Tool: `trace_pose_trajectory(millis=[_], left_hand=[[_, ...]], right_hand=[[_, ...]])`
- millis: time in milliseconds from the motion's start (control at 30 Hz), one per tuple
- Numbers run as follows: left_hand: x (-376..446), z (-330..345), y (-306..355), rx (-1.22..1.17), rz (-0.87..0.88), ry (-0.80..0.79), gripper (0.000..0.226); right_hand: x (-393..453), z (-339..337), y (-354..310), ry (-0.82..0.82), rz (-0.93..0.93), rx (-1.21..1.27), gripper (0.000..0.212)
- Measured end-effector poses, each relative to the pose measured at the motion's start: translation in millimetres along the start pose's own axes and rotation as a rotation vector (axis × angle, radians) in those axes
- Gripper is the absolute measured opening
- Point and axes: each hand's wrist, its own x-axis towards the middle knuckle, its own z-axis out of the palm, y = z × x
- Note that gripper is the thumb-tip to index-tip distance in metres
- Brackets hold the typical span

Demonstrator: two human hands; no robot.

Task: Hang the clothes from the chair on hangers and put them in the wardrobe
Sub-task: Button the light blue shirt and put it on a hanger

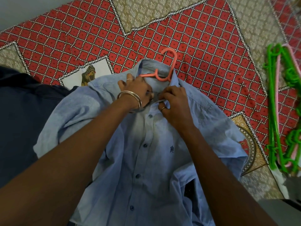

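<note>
Shirt: light blue shirt (146, 152) lying front-up on the bedspread (81, 38), dark buttons down the placket, small dark emblem on the chest.
Hanger: orange hanger (164, 69) inside the collar, hook lying out on the bedspread.
Left hand: left hand (136, 88) pinching the shirt front at the collar; bangles on the wrist, ring on 1 finger.
Right hand: right hand (175, 103) pinching the opposite front edge at the collar, ring on 1 finger.
Spare hangers: green and pink hangers (280, 108) piled at the right edge.
Dark garment: navy cloth (24, 111) beside the shirt, left.
</note>
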Motion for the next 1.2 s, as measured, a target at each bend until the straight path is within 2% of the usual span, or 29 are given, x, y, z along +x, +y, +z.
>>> trace_pose_trajectory(millis=[100,267,433,533,700,800,900,967,1200], left_hand=[[0.0,2.6,3.3,-0.091,-0.062,-0.013,0.03],[14.4,10.1,1.2,-0.415,-0.18,-0.044,0.035],[13.3,-3.6,1.2,-0.664,-0.227,-0.073,0.024],[11.2,-7.8,1.4,-0.712,-0.213,-0.079,0.013],[4.7,4.9,-10.5,-0.822,-0.113,-0.057,0.015],[4.8,5.4,-12.4,-0.798,-0.087,-0.034,0.013],[8.6,1.3,-10.1,-0.792,-0.137,-0.05,0.033],[10.2,0.2,-9.7,-0.826,-0.131,-0.068,0.038],[7.0,2.9,-8.1,-0.881,-0.087,-0.045,0.016]], right_hand=[[1.0,1.2,-1.9,0.025,-0.007,0.002,0.011],[2.9,6.1,-5.4,0.151,-0.008,-0.011,0.01],[6.1,5.9,-5.4,0.22,-0.042,-0.023,0.011],[8.9,4.1,-1.6,0.224,-0.078,-0.007,0.011],[10.2,5.3,1.9,0.213,-0.115,0.003,0.011],[12.5,5.1,0.5,0.179,-0.115,-0.008,0.01],[11.6,0.6,-0.7,0.142,-0.104,0.023,0.008],[9.9,-2.1,-1.7,0.113,-0.08,0.04,0.008],[8.2,-5.3,-11.6,0.112,0.066,0.103,0.01]])
